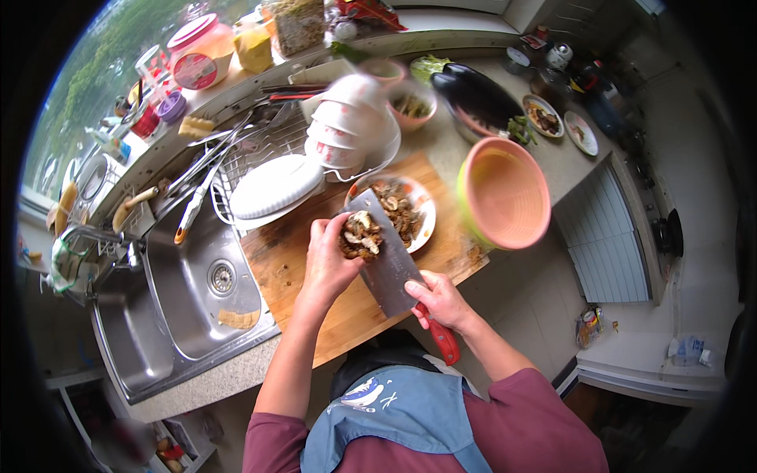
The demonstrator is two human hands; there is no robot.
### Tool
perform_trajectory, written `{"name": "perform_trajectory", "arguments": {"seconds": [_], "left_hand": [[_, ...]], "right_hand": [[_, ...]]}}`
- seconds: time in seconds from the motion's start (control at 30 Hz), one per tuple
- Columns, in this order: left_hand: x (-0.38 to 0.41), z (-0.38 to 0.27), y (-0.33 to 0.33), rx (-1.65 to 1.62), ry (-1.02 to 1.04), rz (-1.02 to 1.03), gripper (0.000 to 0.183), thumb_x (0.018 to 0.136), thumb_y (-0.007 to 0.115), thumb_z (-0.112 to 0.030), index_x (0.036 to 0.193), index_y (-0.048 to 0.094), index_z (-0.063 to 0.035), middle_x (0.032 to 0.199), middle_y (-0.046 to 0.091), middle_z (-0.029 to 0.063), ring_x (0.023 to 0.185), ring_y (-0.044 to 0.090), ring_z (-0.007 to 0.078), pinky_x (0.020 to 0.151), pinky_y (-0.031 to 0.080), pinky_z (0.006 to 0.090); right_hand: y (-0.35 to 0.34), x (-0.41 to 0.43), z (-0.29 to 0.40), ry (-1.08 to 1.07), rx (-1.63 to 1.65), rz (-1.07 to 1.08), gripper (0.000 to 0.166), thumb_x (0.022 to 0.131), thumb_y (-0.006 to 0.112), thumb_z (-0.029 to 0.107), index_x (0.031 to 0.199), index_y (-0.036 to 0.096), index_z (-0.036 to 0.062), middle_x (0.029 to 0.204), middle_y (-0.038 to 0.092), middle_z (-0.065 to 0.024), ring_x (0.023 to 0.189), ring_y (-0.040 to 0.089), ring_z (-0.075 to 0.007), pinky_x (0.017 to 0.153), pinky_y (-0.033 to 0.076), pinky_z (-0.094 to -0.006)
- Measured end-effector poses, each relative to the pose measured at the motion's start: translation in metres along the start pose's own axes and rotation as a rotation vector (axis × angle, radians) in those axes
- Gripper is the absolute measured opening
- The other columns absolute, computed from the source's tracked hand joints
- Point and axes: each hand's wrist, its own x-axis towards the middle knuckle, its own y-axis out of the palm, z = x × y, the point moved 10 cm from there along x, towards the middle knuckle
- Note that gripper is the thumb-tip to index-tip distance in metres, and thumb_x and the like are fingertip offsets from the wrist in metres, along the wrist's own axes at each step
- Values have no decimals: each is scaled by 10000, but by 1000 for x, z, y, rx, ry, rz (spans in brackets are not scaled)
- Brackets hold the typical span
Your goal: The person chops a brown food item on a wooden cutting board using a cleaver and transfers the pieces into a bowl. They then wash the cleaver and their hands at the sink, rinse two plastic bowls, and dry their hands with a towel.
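My right hand grips a cleaver near where its red handle meets the blade. The broad steel blade lies flat over the cutting board, its far end reaching over the near rim of a bowl. On the blade sits a clump of chopped brown and pale food, perhaps mushrooms. My left hand curls around the clump's left side and steadies it against the steel. The patterned bowl holds more of the brown pieces. Under everything is the wooden cutting board.
Left of the board is a double steel sink. Behind it, a dish rack carries a white lidded dish and stacked bowls. At right stand nested plastic baskets, with eggplants beyond. A windowsill jar stands at the back.
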Motion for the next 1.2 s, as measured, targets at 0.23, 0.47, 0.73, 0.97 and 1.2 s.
{"name": "perform_trajectory", "arguments": {"seconds": [0.23,0.47,0.73,0.97,1.2], "left_hand": [[50,-37,61,91,84,118,651,585,688,-49,1194,458,-47,1096,417,205,991,495,370,867,441,393],[56,-38,62,122,74,86,594,599,697,-45,1162,508,-56,1067,492,139,891,556,272,791,473,353],[40,-15,20,-32,86,-127,239,690,679,-51,917,620,-4,870,612,109,782,620,187,716,493,291],[-26,64,33,-570,-412,46,158,786,654,-148,845,642,-3,714,642,70,654,613,116,538,466,203],[-88,22,70,-1443,-582,361,449,798,621,-289,1120,540,13,1060,604,105,964,570,157,699,451,237]], "right_hand": [[-63,-5,26,-82,-52,-243,172,883,500,173,838,510,8,594,486,-25,424,455,-69,351,405,-228],[-97,-7,37,-73,-379,-401,242,862,498,192,713,450,8,543,506,-69,446,532,-131,362,427,-287],[-111,-14,47,-328,-708,-563,279,862,508,229,692,451,14,502,513,-121,404,545,-182,396,429,-337],[-90,-17,42,-267,58,-311,187,900,491,194,806,510,34,591,509,-40,396,476,-98,341,402,-217],[-33,-2,21,-110,315,48,189,897,502,208,867,526,23,634,520,-36,432,496,-90,330,418,-210]]}}
